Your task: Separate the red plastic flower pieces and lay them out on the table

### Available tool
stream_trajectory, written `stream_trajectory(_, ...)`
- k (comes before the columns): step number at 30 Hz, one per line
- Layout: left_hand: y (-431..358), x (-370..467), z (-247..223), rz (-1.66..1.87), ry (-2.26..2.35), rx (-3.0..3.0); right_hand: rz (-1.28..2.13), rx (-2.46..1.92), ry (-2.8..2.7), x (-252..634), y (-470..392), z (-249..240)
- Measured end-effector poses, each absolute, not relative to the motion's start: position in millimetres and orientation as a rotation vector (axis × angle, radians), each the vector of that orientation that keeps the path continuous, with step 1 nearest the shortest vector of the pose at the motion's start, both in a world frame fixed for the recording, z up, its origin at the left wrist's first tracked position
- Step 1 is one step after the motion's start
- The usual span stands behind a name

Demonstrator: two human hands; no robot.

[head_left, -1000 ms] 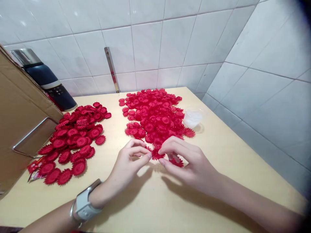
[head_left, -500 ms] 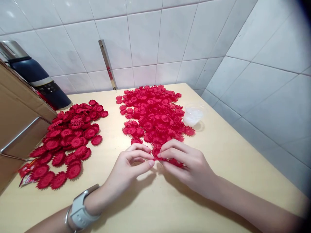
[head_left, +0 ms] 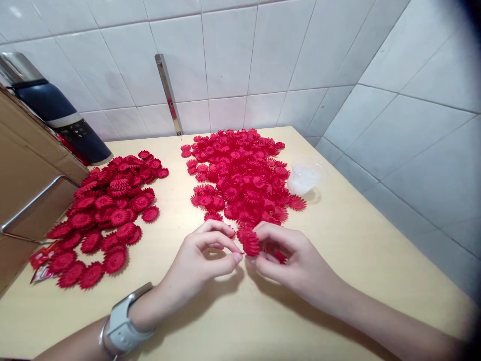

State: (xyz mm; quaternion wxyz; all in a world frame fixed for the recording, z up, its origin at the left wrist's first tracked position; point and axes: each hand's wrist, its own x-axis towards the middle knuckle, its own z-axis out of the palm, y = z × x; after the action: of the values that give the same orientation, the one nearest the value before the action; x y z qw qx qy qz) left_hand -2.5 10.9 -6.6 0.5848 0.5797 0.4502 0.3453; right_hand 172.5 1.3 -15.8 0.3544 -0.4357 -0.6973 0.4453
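Note:
My right hand [head_left: 291, 258] grips a red fringed flower piece [head_left: 248, 242] between thumb and fingers, its ruffled side turned toward my left hand. Thumb and forefinger of my left hand [head_left: 214, 253] are pinched at the lower left edge of that piece, on a tiny red bit too small to make out. Just beyond both hands lies a large pile of red fringed pieces [head_left: 240, 175]. A second pile of darker, thicker red pieces [head_left: 108, 213] spreads over the left side of the table.
A cardboard box [head_left: 33, 165] with a metal wire stand stands at the left, a dark blue bottle [head_left: 63, 113] behind it. A clear plastic container [head_left: 303, 178] sits right of the middle pile. Tiled walls border the wooden table [head_left: 361, 250] behind.
The red piece in my right hand has come up into view, tilted upright, and the right fingers have curled around it. The camera view has shifted slightly.

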Motion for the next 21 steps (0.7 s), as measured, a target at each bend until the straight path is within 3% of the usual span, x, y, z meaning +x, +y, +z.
stream_trajectory(10,11.5,-0.9,-5.9,0.813,1.132,1.455,0.394,-0.788,-2.070,174.4,-8.1,-16.1)
stream_trajectory(21,9.6,-2.2,-7.9,0.808,1.057,1.450,0.674,-0.952,-2.012,170.8,-4.4,-20.6)
